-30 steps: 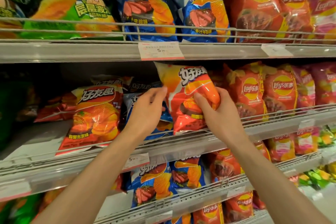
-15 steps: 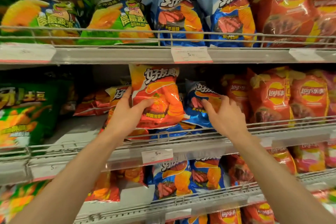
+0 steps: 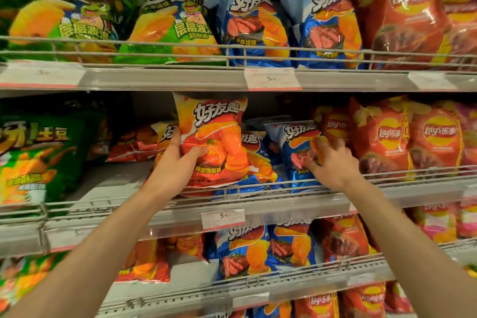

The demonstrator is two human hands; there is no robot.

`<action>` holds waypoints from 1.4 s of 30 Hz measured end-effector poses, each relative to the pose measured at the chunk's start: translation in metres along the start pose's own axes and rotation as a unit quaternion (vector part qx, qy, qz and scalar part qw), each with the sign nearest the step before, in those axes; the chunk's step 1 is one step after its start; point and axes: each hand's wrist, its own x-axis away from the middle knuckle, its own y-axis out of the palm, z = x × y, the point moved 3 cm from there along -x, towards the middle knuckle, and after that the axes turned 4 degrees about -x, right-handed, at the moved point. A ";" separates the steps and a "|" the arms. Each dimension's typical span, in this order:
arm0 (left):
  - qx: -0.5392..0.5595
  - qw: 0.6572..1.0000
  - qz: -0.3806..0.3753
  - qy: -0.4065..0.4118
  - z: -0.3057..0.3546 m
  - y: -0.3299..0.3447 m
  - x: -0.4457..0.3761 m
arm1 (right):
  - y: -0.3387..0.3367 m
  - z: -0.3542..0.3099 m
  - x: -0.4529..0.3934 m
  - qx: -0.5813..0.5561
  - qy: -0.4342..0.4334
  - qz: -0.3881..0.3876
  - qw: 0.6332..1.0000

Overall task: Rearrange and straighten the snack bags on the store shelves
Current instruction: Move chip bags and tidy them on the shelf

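An orange-red chip bag stands upright on the middle shelf. My left hand grips its left side, thumb across the front. To its right leans a blue chip bag, and my right hand holds its right side with fingers spread over the front. Another orange bag sits partly hidden behind the one I hold. A second blue bag lies behind, between the two.
Red Lay's bags fill the middle shelf to the right. A green bag stands at the left, with bare shelf floor between it and my left hand. Wire rails front each shelf. Shelves above and below hold more bags.
My left hand has taken over the orange bag and carried it left along the shelf. My right hand let go of it and moved onto the blue bag.
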 end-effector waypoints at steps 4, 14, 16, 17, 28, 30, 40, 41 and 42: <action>-0.012 1.000 -0.004 -0.007 0.000 0.001 0.001 | 0.009 -0.008 0.004 -0.001 -0.059 0.027 0.998; -0.015 0.999 -0.011 0.048 0.008 -0.001 0.009 | 0.025 -0.012 0.007 0.047 -0.061 -0.024 0.997; 0.003 0.999 -0.003 0.053 0.007 -0.005 0.013 | 0.021 -0.014 0.016 0.010 -0.078 0.032 0.996; 0.011 0.998 0.001 0.056 0.006 -0.009 0.014 | 0.018 -0.016 0.020 -0.009 -0.091 0.055 0.994; -0.095 0.986 0.108 0.089 -0.016 -0.105 0.028 | 0.035 -0.132 0.077 -0.114 -0.280 0.073 0.950; -0.145 0.977 0.130 0.092 -0.020 -0.122 0.028 | 0.047 -0.153 0.084 -0.106 -0.299 0.058 0.946; -0.354 0.920 0.138 0.099 -0.045 -0.166 0.016 | 0.081 -0.203 0.089 -0.074 -0.254 -0.008 0.964; -0.359 0.919 0.132 0.098 -0.050 -0.165 0.014 | 0.082 -0.203 0.089 -0.077 -0.253 -0.008 0.964; -0.354 0.922 0.128 0.094 -0.054 -0.164 0.013 | 0.082 -0.203 0.088 -0.093 -0.249 -0.009 0.964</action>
